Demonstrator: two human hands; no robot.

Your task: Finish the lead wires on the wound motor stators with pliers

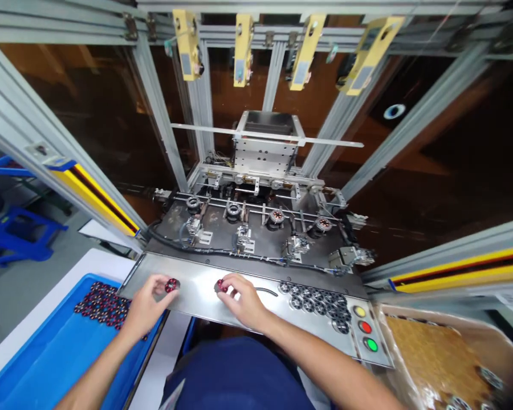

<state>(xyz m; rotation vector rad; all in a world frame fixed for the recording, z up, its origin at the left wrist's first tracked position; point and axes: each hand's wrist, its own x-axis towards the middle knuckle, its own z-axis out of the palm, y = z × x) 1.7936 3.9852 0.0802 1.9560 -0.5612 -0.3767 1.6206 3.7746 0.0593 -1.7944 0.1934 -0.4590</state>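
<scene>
My left hand [151, 302] is closed on a small round motor stator [172, 285] with dark red windings, above the left part of the metal shelf [192, 267]. Between the thumb and fingers of my right hand [241, 296] is a second red-wound stator [220, 285], partly hidden by the fingers. To the right of this hand lies a short black rod [267, 291]. Several bare, dark grey stator cores [320, 303] sit grouped on the shelf's right part. Left of my left hand, a blue tray [38, 353] holds many red-wound stators [102, 304].
Behind the shelf, a machine bed [218, 228] carries two bare cores and two copper-wound ones [277, 217]. Yellow, red and green buttons [366, 327] are at the shelf's right end. Yellow light-curtain bars [98, 196] flank both sides. A lined box [436, 353] stands right.
</scene>
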